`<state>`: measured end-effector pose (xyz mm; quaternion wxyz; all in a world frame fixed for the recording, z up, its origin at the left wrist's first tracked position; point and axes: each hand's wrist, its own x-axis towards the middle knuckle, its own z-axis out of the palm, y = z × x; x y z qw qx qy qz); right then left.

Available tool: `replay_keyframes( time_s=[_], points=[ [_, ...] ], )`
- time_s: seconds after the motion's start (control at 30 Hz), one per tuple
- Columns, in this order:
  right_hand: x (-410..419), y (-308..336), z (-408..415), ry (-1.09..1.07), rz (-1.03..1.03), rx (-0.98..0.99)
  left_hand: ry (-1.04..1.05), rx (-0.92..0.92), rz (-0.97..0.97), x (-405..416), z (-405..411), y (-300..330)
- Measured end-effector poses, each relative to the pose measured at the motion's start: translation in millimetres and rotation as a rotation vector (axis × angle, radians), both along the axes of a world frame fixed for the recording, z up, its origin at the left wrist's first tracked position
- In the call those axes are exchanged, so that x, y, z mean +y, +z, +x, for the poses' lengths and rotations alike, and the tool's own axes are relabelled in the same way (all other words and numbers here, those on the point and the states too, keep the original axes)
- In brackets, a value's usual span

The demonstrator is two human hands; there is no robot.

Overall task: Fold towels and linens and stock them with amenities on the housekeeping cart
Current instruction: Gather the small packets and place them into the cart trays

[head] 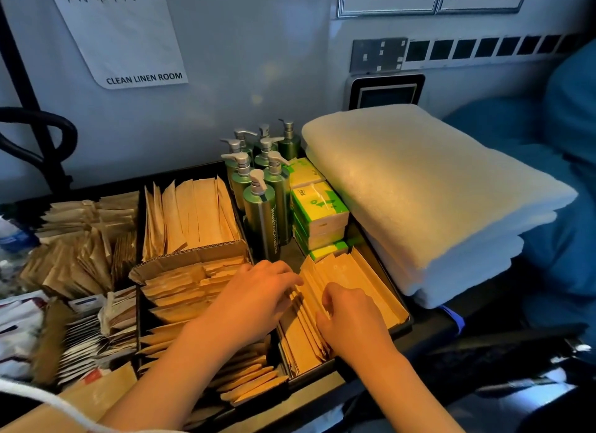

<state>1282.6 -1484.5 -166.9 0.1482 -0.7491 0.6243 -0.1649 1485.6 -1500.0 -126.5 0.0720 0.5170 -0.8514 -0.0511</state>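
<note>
A row of brown paper amenity packets [335, 287] stands on edge in the right compartment of the black cart tray [404, 326]. My left hand [254, 300] lies on the packets from the left, fingers stretched across their top edges. From the near side my right hand [351, 316] presses against the same packets with its fingers curled over the edges. Beside the tray on the right lie three folded white towels [432, 200] in a stack.
Several green pump bottles [261, 187] and green-and-white tissue packs [319, 206] stand behind the packets. More brown packets fill the middle [193, 213] and left [84, 248] compartments, with a cardboard box [190, 261]. Sachets [96, 332] lie at the left. Blue fabric [561, 181] is to the right.
</note>
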Motion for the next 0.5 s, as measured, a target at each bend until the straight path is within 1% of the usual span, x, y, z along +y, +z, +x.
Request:
replay_keyframes(
  time_s=[0.1,0.23,0.5],
  points=[
    [-0.5,-0.9,2.0,0.009,0.004,0.014,-0.045,-0.050,0.026,-0.3,-5.5,-3.9],
    [-0.9,-0.9,5.2,0.075,0.024,0.025,-0.099,-0.114,0.091,0.6,-14.2,-10.9],
    [-8.8,-1.7,4.0,0.101,0.068,0.068,-0.138,-0.137,0.154,0.5,-12.7,-14.7]
  ],
)
